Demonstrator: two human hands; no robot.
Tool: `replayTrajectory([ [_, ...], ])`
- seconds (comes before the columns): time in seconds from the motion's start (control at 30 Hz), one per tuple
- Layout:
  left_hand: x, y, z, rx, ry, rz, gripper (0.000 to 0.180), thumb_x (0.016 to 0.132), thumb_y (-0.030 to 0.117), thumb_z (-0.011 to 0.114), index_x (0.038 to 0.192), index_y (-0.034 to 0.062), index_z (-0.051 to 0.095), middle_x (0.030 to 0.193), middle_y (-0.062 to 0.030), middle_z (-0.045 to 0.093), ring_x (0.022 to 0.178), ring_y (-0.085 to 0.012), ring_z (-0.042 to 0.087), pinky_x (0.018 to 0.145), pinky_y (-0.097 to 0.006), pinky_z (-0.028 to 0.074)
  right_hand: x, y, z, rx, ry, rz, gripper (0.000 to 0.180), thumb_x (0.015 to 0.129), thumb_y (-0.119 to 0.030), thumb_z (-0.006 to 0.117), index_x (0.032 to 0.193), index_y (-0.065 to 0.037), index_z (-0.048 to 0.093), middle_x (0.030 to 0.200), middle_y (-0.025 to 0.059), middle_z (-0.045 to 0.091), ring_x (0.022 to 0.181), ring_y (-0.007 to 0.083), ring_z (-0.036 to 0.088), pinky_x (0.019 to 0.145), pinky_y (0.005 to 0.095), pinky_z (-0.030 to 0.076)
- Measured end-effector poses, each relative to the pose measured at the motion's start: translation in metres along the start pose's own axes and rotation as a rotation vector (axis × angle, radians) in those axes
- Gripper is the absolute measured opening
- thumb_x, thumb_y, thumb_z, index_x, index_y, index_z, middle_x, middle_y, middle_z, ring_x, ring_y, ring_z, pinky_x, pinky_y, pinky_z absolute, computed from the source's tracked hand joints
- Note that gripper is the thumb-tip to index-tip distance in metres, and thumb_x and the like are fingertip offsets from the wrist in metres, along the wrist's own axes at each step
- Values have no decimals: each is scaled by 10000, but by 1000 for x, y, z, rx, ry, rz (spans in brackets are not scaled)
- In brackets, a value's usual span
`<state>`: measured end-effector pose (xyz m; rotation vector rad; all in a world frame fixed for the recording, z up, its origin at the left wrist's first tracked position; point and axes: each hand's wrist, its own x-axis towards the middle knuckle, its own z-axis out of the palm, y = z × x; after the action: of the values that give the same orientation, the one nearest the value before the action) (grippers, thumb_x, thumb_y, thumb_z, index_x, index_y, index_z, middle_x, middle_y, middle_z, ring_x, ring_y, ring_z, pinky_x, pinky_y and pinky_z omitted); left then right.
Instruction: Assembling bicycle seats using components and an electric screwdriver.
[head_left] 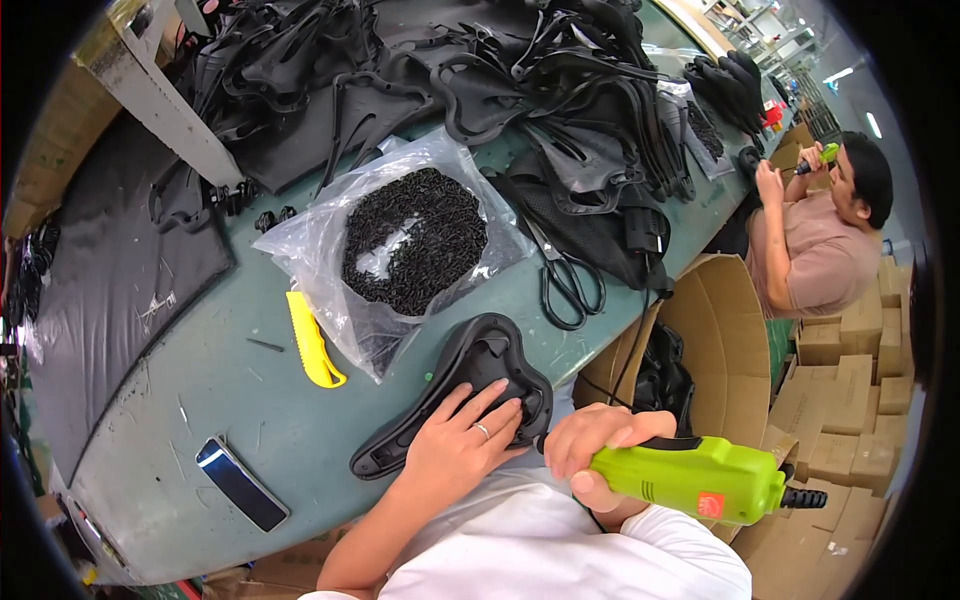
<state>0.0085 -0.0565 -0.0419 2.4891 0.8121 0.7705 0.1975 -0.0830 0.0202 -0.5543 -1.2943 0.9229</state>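
Note:
An upside-down black bicycle saddle (452, 368) lies near the front edge of the table, its hollow underside facing up. My left hand (458, 445) rests on it with fingers stretched out over the hollow, a ring on one finger; its thumb is hidden. My right hand (600, 445) is wrapped round a lime-green electric screwdriver (690, 480), which lies sideways with its dark tip toward the saddle's right rim. Whether the tip touches the rim I cannot tell. Beyond the saddle, a clear plastic bag (480, 260) lies open, full of small black screws (430, 225).
A yellow utility knife (313, 345), a phone (242, 484) and black-handled scissors (570, 290) lie on the green table (150, 490). Black saddle covers (590, 130) heap at the back. An open carton (715, 320) stands at right; beyond it sits a co-worker (820, 240) near stacked boxes (840, 420).

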Motion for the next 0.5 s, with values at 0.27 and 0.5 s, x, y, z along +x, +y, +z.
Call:
replayTrajectory([
  [0.27, 0, -2, -2, -24, -17, -24, 361, 846, 342, 815, 1070, 61, 772, 1229, -30, 711, 1309, -250, 615, 1078, -477, 507, 18, 6, -4, 121, -182, 19, 511, 773, 106, 807, 1154, -37, 497, 709, 103, 650, 514, 239, 619, 485, 366, 538],
  [0.5, 0, 0, -5, -31, -22, -19, 369, 854, 339, 802, 1084, 52, 774, 1243, -42, 715, 1321, -259, 609, 1086, -478, 507, 26, 3, -2, 100, -292, 51, 493, 828, 66, 799, 1168, -47, 461, 683, 108, 632, 488, 230, 613, 466, 376, 551],
])
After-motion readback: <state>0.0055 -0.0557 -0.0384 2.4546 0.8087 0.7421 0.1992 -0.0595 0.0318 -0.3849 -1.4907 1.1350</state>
